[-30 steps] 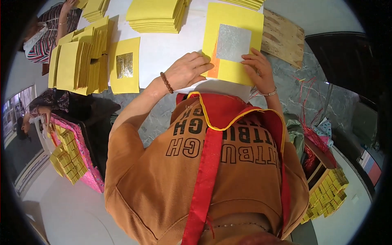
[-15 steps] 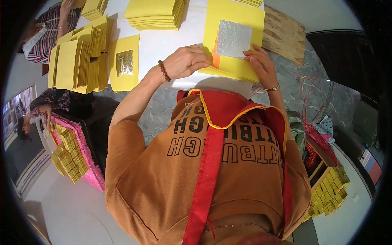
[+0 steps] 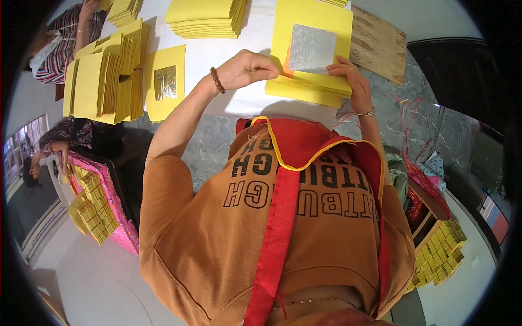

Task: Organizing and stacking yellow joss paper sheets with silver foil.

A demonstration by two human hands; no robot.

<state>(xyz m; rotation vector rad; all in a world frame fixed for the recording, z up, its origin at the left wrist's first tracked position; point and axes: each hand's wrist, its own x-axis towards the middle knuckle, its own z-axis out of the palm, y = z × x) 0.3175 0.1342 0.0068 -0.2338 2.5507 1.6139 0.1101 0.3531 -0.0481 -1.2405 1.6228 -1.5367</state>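
The yellow sheet (image 3: 318,81) is at one o'clock, its seven-o'clock corner pinched by our left hand (image 3: 247,69); whether our right hand (image 3: 352,80) clamps it, we cannot tell. Uneven lifting could crease its silver square (image 3: 312,49).

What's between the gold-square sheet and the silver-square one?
Head view: white tabletop, with the left hand and beaded bracelet over it, between the gold-square sheet and silver-square sheet.

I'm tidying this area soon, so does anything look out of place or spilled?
Yes: thin red strands straggle in a tangle over the grey floor, right of the white table. They look messy beside the orderly yellow stacks.
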